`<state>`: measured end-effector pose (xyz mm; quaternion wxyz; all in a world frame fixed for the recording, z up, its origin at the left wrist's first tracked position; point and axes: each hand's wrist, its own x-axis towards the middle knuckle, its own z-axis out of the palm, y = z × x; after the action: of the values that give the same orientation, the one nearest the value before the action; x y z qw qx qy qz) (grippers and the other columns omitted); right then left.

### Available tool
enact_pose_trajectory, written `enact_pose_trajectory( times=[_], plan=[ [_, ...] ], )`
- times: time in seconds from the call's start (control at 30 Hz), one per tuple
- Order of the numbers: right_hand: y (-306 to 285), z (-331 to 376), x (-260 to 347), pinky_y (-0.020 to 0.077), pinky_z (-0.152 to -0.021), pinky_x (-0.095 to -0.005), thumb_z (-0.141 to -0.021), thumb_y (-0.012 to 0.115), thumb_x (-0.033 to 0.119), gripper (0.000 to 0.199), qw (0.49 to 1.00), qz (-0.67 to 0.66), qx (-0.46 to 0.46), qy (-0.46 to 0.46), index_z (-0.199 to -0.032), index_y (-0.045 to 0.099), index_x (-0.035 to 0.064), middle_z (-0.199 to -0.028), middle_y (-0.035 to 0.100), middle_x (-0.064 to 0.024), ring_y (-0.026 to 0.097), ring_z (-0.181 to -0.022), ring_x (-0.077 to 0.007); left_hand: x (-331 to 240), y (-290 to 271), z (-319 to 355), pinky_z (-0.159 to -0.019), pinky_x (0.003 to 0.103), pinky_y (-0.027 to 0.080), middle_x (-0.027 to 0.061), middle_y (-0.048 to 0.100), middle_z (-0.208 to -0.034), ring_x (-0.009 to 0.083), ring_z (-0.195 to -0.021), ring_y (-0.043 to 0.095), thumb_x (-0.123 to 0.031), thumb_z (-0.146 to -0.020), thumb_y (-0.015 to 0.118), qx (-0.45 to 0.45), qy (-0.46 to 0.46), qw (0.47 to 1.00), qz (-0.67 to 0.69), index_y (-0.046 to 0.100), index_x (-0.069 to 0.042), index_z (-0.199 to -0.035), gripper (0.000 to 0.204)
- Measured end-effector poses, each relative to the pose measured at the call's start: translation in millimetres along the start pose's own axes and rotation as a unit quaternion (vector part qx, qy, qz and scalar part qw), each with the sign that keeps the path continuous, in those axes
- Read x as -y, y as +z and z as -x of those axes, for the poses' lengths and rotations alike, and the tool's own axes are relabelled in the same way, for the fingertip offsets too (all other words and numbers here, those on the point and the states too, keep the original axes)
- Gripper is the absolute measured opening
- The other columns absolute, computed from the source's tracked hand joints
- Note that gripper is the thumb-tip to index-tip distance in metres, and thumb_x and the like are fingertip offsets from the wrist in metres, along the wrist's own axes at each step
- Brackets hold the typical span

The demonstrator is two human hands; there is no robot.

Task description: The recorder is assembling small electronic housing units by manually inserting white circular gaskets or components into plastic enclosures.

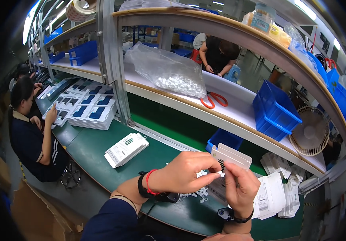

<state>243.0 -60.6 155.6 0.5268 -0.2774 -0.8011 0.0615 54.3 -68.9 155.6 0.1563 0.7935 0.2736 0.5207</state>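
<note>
My left hand [189,172], with a red cord and a black band at its wrist, pinches a small white plastic piece [221,174] between thumb and index finger. Closed on a flat white carton [237,158] with printing is my right hand [242,188], its fingertips almost meeting those of the left. Both hands are raised over the green bench. Loose small white plastic pieces [200,195] lie scattered beneath them, partly hidden by the left hand and wrist.
Flat white cartons [270,197] lie stacked at right; another stack [127,149] sits left. A shelf carries a bag of white pieces [177,82], red-handled scissors [214,100], blue bins [275,108] and a fan [309,130]. A co-worker [34,132] sits at left beside white trays [92,108].
</note>
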Motion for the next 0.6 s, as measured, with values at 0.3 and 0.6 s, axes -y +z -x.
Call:
enact_pose_trajectory(
  times=[0.3, 0.6],
  plan=[
    [-6.1, -0.1, -1.0, 0.0523, -0.061, -0.0317, -0.075, 0.071, -0.003, 0.021, 0.999, 0.017, 0.004, -0.037, -0.095, 0.068, 0.0018, -0.081, 0.068, -0.0146, 0.067, -0.069, -0.0271, 0.7, 10.7, 1.2, -0.065, 0.029, 0.053, 0.0111, 0.069, -0.082, 0.024, -0.073, 0.068, 0.0, -0.074, 0.073, -0.041, -0.013, 0.999, -0.026, 0.066, 0.001, -0.086, 0.013],
    [-5.5, 0.7, -2.2, 0.05, -0.057, -0.0297, -0.073, 0.074, -0.001, 0.015, 0.999, -0.006, -0.044, -0.018, -0.086, 0.067, 0.0029, -0.076, 0.067, -0.0115, 0.064, -0.064, -0.0242, 8.2, 9.4, -2.9, -0.072, 0.031, 0.051, 0.0116, 0.068, -0.09, 0.0217, -0.082, 0.065, 0.0, -0.075, 0.074, -0.012, 0.0, 0.995, 0.1, 0.066, 0.0, -0.084, 0.012]
  ],
)
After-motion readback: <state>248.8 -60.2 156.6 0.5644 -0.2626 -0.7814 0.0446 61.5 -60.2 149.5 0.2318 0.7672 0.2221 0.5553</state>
